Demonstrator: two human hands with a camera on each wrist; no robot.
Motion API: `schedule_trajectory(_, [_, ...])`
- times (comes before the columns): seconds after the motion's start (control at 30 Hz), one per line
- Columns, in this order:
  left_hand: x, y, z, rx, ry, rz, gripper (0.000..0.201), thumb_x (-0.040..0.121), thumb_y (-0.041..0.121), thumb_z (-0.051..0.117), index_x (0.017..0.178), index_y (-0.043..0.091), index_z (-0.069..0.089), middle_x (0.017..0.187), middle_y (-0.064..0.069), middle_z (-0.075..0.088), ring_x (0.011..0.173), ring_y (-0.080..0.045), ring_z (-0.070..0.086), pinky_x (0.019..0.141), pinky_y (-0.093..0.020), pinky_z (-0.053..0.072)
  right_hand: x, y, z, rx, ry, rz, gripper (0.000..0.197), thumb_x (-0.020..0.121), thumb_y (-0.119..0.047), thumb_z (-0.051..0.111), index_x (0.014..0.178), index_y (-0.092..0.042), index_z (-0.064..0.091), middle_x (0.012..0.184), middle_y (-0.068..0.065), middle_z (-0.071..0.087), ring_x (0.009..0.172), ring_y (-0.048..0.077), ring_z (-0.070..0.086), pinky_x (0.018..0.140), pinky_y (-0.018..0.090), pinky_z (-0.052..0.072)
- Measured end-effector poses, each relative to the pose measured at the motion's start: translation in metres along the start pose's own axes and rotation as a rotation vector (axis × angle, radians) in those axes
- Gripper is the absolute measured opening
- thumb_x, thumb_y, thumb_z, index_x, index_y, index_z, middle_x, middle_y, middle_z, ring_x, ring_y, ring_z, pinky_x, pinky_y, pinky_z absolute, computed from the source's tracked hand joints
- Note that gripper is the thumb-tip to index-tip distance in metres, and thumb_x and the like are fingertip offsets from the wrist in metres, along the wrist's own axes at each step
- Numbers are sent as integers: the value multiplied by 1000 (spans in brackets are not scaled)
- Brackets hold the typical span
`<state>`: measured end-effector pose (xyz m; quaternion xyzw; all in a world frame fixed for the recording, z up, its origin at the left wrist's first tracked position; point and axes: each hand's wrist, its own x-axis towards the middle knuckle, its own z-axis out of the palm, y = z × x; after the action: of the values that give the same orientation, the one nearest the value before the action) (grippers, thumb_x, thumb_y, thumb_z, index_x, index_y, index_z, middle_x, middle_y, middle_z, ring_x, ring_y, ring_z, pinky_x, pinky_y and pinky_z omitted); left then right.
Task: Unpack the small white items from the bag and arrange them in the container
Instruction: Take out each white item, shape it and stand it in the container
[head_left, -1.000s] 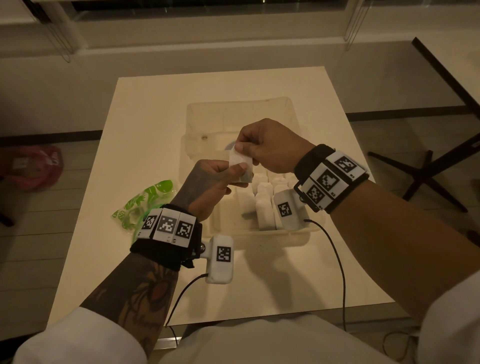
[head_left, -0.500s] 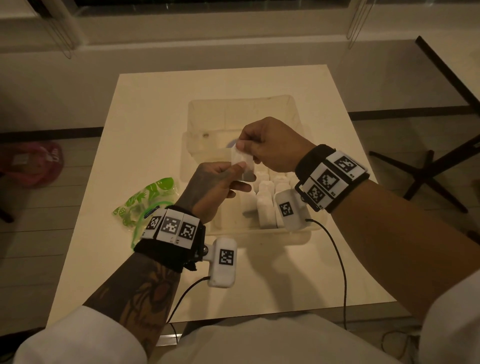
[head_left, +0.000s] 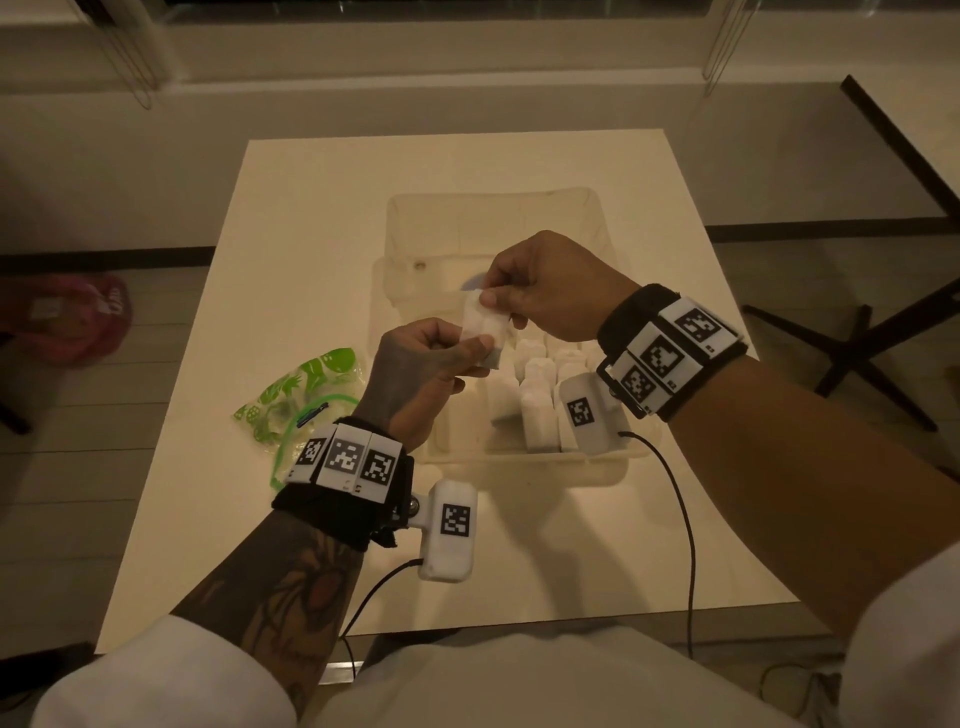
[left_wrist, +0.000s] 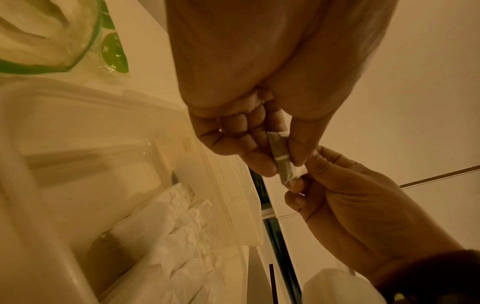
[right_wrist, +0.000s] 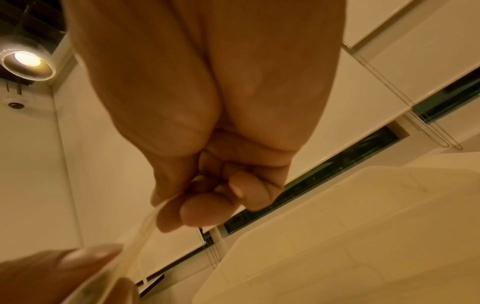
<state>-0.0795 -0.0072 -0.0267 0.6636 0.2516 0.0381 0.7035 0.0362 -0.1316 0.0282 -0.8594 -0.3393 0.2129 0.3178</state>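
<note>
Hands meet above the container, a clear plastic tub sitting mid-table on a pale square table. Left hand pinches the lower end of a small white packet between thumb and forefinger, other fingers curled under; right hand pinches the upper end of the same packet with thumb and fingertips, remaining fingers folded into the palm. Packet held in the air over the tub's middle, not touching the tub or its contents. Left wrist view shows the packet squeezed between the left thumb and forefinger, with the right hand's fingertips gripping its far corner. Right wrist view shows the right hand tightly curled, a thin translucent edge of the packet running down from its grip toward the left thumb at the lower left; detail blurred there. Inside the tub, at its near right part, a cluster of white packets stands upright in rows, close together, partly hidden by the right wrist camera. Far half of the tub shows bare floor. Bag, clear plastic with green print and a green zip strip, lies flat on the table just left of the tub, partly behind the left wrist; whether anything remains inside it, cannot tell. Both wrists carry black bands with marker tiles and cabled camera housings.
</note>
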Motion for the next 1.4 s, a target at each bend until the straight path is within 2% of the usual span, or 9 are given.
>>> schedule_trajectory(0.13, [1,-2,-2,-38,32,-23,25,85,22,71,105,20,57,83,-6,76,70,-17,72,62,-29,49,1,0,4,-14,6,2,10,94,-21,61,92,-16,70,68,-9,63,58,5,57,63,20,48])
schedule_trajectory(0.23, [0,-3,-2,-6,36,4,10,87,23,70,94,17,64,78,-5,75,66,-15,71,57,-26,47,0,0,4,-4,-29,-3,9,92,-23,64,91,-16,70,66,-10,64,58,4,58,62,18,47])
schedule_trajectory(0.43, [-2,-10,-6,82,62,0,15,89,26,68,81,14,63,73,-3,73,61,-13,70,50,-21,44,3,7,10,-15,-57,3,4,90,-20,67,86,-19,68,68,-7,66,59,6,60,64,23,51])
schedule_trajectory(0.7, [-10,-25,-17,297,-65,-264,21,95,26,58,98,6,67,83,-6,75,64,-15,69,53,-23,43,7,29,37,-110,-226,102,18,87,-19,69,73,-28,63,65,-10,62,58,7,59,61,23,49])
schedule_trajectory(0.87, [-15,-27,-17,369,-34,-319,18,93,23,59,95,6,66,86,-10,74,63,-17,69,52,-23,42,9,50,59,-174,-369,220,3,87,-21,69,85,-21,67,66,-8,64,57,5,59,62,23,47])
schedule_trajectory(1.0, [-16,-23,-21,382,-10,-299,19,93,23,59,90,6,66,81,-7,74,62,-18,69,52,-23,40,11,61,67,-257,-435,277,12,88,-24,69,98,-18,70,65,-6,64,56,5,59,61,22,48])
schedule_trajectory(1.07, [-16,-21,-24,392,1,-292,19,93,24,58,87,8,65,79,-6,74,60,-17,68,54,-24,40,14,61,68,-295,-430,278,15,87,-23,69,100,-15,71,71,-5,66,61,8,59,61,22,48])
schedule_trajectory(1.23, [-17,-19,-27,407,21,-266,19,93,24,59,83,10,65,75,-4,74,55,-15,66,55,-24,44,22,59,72,-473,-388,234,22,84,-25,72,101,-11,71,95,0,65,84,15,57,76,26,47])
schedule_trajectory(1.4, [-17,-20,-31,432,51,-252,20,91,24,61,78,9,66,72,-3,73,61,-20,68,70,-34,56,26,54,72,-621,-381,227,32,83,-30,72,100,-3,69,102,9,66,87,22,59,78,29,49])
